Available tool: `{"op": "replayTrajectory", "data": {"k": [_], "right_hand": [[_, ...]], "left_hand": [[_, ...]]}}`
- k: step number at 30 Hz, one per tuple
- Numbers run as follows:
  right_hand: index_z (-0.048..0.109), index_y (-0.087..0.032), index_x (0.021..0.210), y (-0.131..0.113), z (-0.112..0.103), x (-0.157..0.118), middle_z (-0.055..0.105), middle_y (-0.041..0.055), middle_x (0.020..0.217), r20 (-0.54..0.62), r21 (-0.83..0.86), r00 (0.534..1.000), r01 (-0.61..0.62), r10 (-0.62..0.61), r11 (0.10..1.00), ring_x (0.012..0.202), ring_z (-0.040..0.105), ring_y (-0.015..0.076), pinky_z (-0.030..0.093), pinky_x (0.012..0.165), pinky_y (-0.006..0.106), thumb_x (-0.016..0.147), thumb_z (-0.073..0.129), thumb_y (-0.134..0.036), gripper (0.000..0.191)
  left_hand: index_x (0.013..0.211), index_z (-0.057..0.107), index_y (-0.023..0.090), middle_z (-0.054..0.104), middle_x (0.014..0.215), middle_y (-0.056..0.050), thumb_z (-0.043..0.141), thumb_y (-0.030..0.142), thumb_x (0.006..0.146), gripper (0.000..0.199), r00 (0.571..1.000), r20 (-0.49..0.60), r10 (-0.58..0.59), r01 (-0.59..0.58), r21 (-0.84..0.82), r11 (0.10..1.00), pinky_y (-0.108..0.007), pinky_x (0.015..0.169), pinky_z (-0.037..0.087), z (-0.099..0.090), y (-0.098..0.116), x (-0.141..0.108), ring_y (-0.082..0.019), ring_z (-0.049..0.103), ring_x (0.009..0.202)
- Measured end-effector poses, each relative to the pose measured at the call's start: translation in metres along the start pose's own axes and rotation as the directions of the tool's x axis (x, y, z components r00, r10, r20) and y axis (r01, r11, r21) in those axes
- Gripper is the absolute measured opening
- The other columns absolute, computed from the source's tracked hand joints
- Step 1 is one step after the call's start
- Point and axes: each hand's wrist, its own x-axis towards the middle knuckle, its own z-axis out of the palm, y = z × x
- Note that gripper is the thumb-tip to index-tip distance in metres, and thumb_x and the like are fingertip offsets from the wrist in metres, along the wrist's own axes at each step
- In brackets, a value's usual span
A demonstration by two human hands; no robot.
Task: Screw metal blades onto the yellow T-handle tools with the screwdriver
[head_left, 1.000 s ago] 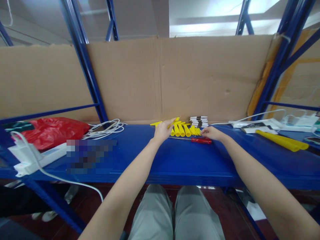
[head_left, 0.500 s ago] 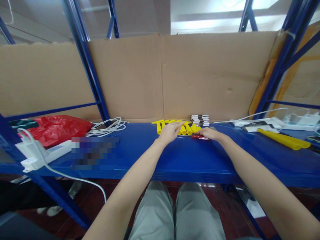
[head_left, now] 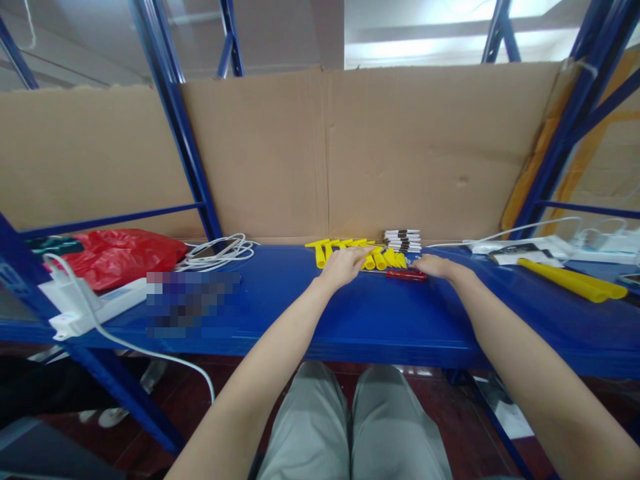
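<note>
A row of yellow T-shaped plastic pieces (head_left: 321,255) lies at the back middle of the blue shelf. My left hand (head_left: 343,267) rests over the middle of that row, palm down with its fingers stretched forward, and hides some of the pieces. In front of the row lies a screwdriver with a red handle (head_left: 406,275). My right hand (head_left: 434,265) is at the right end of this handle, its fingers bent together and pointing left. Small shiny bits (head_left: 411,261) show by its fingertips; what they pinch, if anything, is too small to make out.
Behind the yellow pieces stands a stack of white-and-black packets (head_left: 403,241). Long yellow tubes (head_left: 570,280) lie at right, near white power strips (head_left: 525,247). On the left are a coiled white cable (head_left: 235,252), a red plastic bag (head_left: 130,253) and another power strip (head_left: 117,303). Cardboard (head_left: 260,160) closes the back.
My right hand has shifted slightly right, so more of the screwdriver's red handle shows. My left hand stays over the yellow pieces. The whole view has moved a little.
</note>
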Motion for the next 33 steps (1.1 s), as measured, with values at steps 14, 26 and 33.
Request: {"op": "replayTrajectory", "data": {"k": [14, 26, 33], "right_hand": [[0.072, -0.017, 0.096, -0.006, 0.001, 0.005, 0.069, 0.0099, 0.113, -0.127, 0.192, 0.979, 0.18, -0.157, 0.965, 0.114, 0.057, 0.0279, 0.041, 0.097, 0.04, 0.084, 0.04, -0.034, 0.038], [0.069, -0.018, 0.069, -0.039, 0.001, -0.02, 0.071, 0.0042, 0.086, -0.096, 0.726, 0.943, 0.286, -0.32, 0.626, 0.087, 0.062, 0.0206, 0.046, 0.084, 0.033, 0.061, 0.063, -0.04, 0.024], [0.071, -0.017, 0.074, -0.027, -0.01, -0.023, 0.072, 0.0085, 0.098, -0.069, 0.747, 0.983, 0.165, -0.171, 0.644, 0.096, 0.06, 0.0236, 0.046, 0.081, 0.034, 0.061, 0.067, -0.042, 0.029]], "left_hand": [[0.122, 0.062, 0.025, 0.058, 0.132, -0.006, 0.049, 0.018, 0.092, 0.034, 0.981, 0.192, 0.032, -0.068, 0.182, 0.981, -0.034, 0.093, 0.049, -0.012, 0.025, 0.0, -0.02, 0.06, 0.114], [0.12, 0.064, 0.025, 0.059, 0.13, -0.006, 0.045, 0.019, 0.093, 0.033, 0.972, 0.222, 0.082, -0.132, 0.218, 0.967, -0.032, 0.094, 0.048, -0.008, 0.026, 0.0, -0.019, 0.059, 0.115], [0.12, 0.064, 0.024, 0.059, 0.13, -0.006, 0.044, 0.019, 0.094, 0.033, 0.97, 0.231, 0.074, -0.127, 0.223, 0.966, -0.031, 0.092, 0.049, -0.01, 0.027, 0.0, -0.02, 0.059, 0.114]]}}
